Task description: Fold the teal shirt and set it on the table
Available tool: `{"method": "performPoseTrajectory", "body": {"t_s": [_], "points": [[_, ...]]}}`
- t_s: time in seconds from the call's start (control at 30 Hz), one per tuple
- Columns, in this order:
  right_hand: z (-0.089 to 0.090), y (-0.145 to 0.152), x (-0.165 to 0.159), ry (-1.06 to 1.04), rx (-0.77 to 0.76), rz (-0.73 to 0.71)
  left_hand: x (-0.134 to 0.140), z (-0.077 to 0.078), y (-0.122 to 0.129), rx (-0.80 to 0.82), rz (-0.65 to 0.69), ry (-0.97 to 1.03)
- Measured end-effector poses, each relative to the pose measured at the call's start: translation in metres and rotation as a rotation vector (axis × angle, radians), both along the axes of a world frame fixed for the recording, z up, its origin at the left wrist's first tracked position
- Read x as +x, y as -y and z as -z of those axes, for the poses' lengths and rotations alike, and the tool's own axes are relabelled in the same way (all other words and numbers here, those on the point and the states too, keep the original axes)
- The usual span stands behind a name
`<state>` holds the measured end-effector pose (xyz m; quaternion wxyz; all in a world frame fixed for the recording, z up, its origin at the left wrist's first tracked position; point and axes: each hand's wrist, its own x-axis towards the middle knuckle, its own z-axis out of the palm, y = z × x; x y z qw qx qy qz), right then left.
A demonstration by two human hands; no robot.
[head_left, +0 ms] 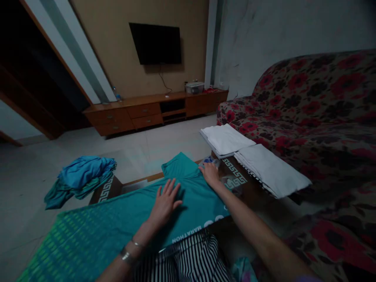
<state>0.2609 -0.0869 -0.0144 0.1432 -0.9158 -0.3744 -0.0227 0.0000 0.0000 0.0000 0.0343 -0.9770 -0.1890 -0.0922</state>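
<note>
A teal T-shirt (126, 213) with a green patterned lower end and white "MARATHON" lettering lies spread across the low table in front of me. It is folded lengthwise, and one sleeve (179, 164) sticks out on the far side. My left hand (165, 199) rests on the shirt with its fingers spread. Farther right, my right hand (210, 175) lies at the shirt's right edge near the shoulder, fingers stretched out over the fabric. Neither hand grips the cloth.
Folded white clothes (227, 140) form two piles on the table's right end, beside a floral sofa (293, 102). A heap of blue and green clothes (85, 176) sits at the left end. Beyond stand a wooden TV cabinet (143, 111) and a wall-mounted television (157, 43).
</note>
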Motion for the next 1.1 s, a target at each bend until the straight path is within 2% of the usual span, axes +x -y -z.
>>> {"method": "performPoseTrajectory", "body": {"t_s": [0.07, 0.13, 0.23, 0.37, 0.47, 0.57, 0.67, 0.73, 0.83, 0.97, 1.1], "points": [[0.01, -0.01, 0.002, 0.089, -0.015, -0.079, 0.023, 0.014, 0.019, -0.039, 0.158, -0.036], [0.017, -0.012, 0.008, 0.14, -0.049, -0.154, 0.029, 0.022, 0.026, -0.092, 0.236, -0.071], [0.022, -0.012, 0.021, 0.158, -0.088, -0.191, 0.023, 0.026, 0.025, -0.165, 0.267, -0.097], [0.016, -0.014, 0.035, 0.113, -0.104, -0.183, 0.02, 0.027, 0.016, -0.251, 0.267, -0.054], [0.005, -0.018, 0.044, -0.007, -0.097, -0.154, 0.032, 0.022, -0.011, -0.303, 0.11, 0.085], [-0.006, -0.027, 0.049, -0.139, -0.138, -0.145, 0.056, 0.009, -0.062, -0.289, -0.228, 0.232], [-0.013, -0.048, 0.048, -0.173, -0.182, -0.199, 0.081, -0.006, -0.118, -0.345, -0.563, 0.161], [-0.016, -0.071, 0.046, -0.18, -0.183, -0.244, 0.096, -0.013, -0.146, -0.45, -0.704, 0.053], [-0.019, -0.115, 0.044, -0.188, -0.167, -0.249, 0.111, -0.017, -0.168, -0.54, -0.752, -0.068], [-0.021, -0.173, 0.045, -0.212, -0.196, -0.239, 0.124, -0.013, -0.178, -0.535, -0.689, -0.195], [-0.021, -0.211, 0.05, -0.267, -0.278, -0.251, 0.13, -0.005, -0.193, -0.546, -0.626, -0.269]]}}
